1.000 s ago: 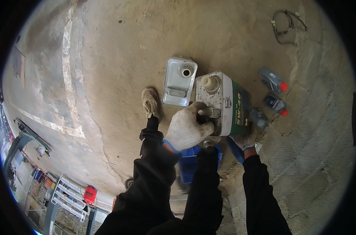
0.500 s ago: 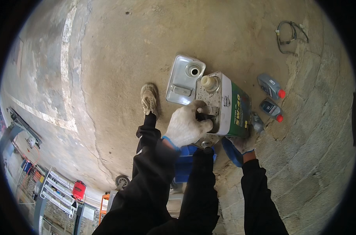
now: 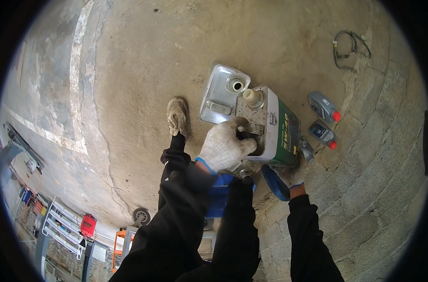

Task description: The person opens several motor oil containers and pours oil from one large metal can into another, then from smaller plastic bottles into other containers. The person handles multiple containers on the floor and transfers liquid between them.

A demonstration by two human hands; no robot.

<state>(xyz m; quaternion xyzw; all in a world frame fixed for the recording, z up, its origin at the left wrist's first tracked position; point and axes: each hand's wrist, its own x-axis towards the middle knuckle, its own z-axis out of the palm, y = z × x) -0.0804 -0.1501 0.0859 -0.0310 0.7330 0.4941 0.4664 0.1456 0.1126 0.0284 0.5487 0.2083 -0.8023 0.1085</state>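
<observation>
A green-and-white rectangular motor oil can stands with its grey metal top toward me, a pale cap on its spout. My left hand, in a white knit glove, is closed around the can's top handle. Low beside the can's near side is my right hand, in a white glove with a blue coated palm. Its thumb stands apart from the other fingers, which are partly hidden. Whether it touches the can is unclear. A silver metal can with a round opening sits just left of the oil can.
Two grey bottles with red caps lie to the right, and another grey bottle is close to the can. A cable loop lies farther off. Another metal can top and a blue container are near my legs. A rough block wall rises at right.
My right hand has drawn slightly down and left, a little away from the can's lower side. My left hand stays at the handle. The whole view has shifted slightly.
</observation>
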